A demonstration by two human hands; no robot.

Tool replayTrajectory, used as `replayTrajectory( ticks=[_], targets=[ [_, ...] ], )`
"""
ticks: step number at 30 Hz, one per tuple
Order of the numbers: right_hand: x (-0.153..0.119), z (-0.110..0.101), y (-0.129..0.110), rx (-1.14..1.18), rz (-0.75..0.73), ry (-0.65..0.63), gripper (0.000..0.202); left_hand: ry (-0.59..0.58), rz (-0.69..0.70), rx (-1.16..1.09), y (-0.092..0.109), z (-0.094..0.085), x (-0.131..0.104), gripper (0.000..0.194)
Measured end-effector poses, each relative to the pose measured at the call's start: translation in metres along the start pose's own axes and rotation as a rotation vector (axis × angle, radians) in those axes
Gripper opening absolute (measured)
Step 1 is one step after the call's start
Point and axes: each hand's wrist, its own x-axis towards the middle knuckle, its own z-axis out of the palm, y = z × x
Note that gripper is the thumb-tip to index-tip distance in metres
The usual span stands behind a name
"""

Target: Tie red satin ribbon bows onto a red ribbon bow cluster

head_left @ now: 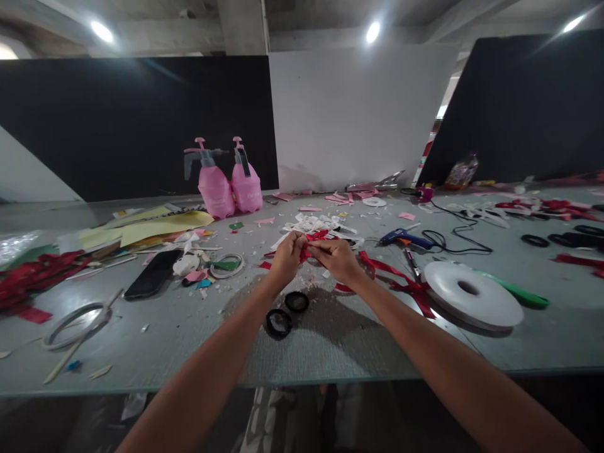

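A piece of red ribbon (315,243) is held above the grey table (330,352), near its middle, and is pinched from both sides. It is gripped at its left end by the closed fingers of the left hand (287,257), and at its right end by the fingertips of the right hand (337,259); the two hands are almost touching. A longer red ribbon strip (401,283) is seen trailing over the table to the right, towards a white ribbon spool (472,294). Just below the hands, two black rings (287,313) are lying on the table. A blue glue gun (401,238) is placed beyond the right hand, and two pink spray bottles (229,182) are standing further back.
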Motion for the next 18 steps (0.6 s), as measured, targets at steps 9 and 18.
replayTrajectory(
  ticks=[9, 18],
  targets=[
    [-0.002, 0.003, -0.011, -0.002, 0.028, 0.086, 0.035, 0.081, -0.091, -0.193, -0.004, 0.007, 0.005, 0.033],
    [-0.004, -0.006, -0.011, 0.173, 0.062, 0.091, 0.029, 0.494, -0.215, -0.715, -0.015, -0.053, 0.024, 0.031]
  ],
)
